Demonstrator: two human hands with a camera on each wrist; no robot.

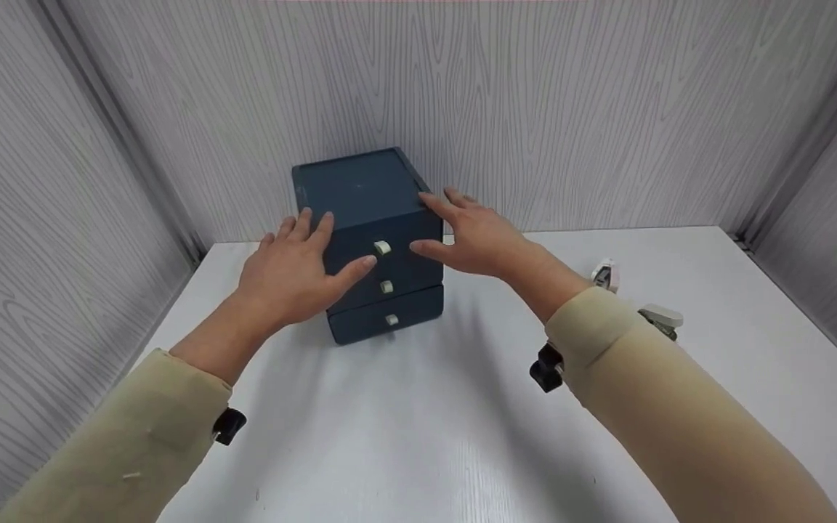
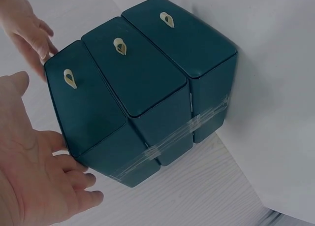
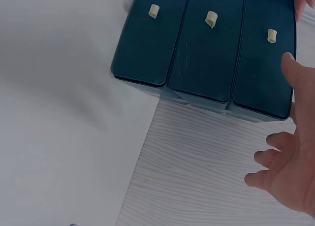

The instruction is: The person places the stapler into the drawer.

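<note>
The left hand (image 1: 289,270) rests spread-fingered against the dark drawer box (image 1: 369,218). The right hand (image 1: 471,234), fingers wide, touches its other side. Neither grips.

Both arms wear long beige sleeves (image 1: 680,414) of soft cloth, cuffs ending just short of the wrists. A small black knob-like fitting (image 1: 228,426) juts from under the left cuff at 5 o'clock, and another (image 1: 546,368) from the right cuff at 7 o'clock. Both the left hand (image 1: 289,272) and right hand (image 1: 478,236) are bare.
</note>
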